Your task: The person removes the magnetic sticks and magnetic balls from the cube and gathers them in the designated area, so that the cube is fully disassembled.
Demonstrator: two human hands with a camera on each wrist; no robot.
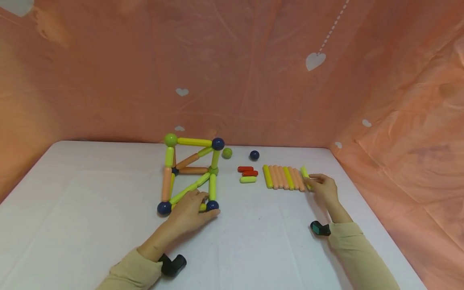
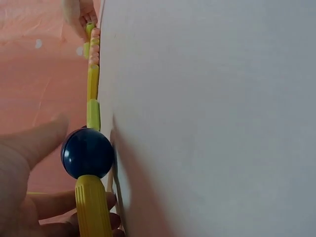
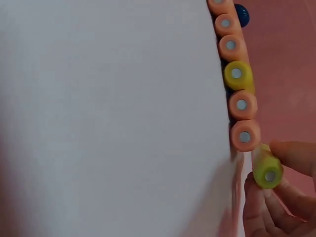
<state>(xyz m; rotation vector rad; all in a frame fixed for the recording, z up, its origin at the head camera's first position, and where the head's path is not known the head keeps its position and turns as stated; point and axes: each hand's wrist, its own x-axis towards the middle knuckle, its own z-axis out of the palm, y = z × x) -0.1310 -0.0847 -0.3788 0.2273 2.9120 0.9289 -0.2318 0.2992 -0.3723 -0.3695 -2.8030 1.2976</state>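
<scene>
My left hand (image 1: 191,213) lies over the front edge of a frame of sticks and balls, beside its front-right blue ball (image 1: 212,206). In the left wrist view, its fingers curl round the yellow stick (image 2: 93,207) behind the blue ball (image 2: 87,153), the thumb apart from it. My right hand (image 1: 323,189) pinches a yellow-green stick (image 1: 304,172) at the right end of a row of orange and yellow sticks (image 1: 286,177). That held stick (image 3: 268,172) shows its metal end in the right wrist view, close to the last orange stick (image 3: 245,136).
Two red sticks (image 1: 250,173) and a short yellow-green stick (image 1: 248,180) lie between the frame and the row. Behind them are a green ball (image 1: 227,153) and a dark blue ball (image 1: 254,155). An orange cloth (image 1: 232,72) hangs behind the white table (image 1: 90,233).
</scene>
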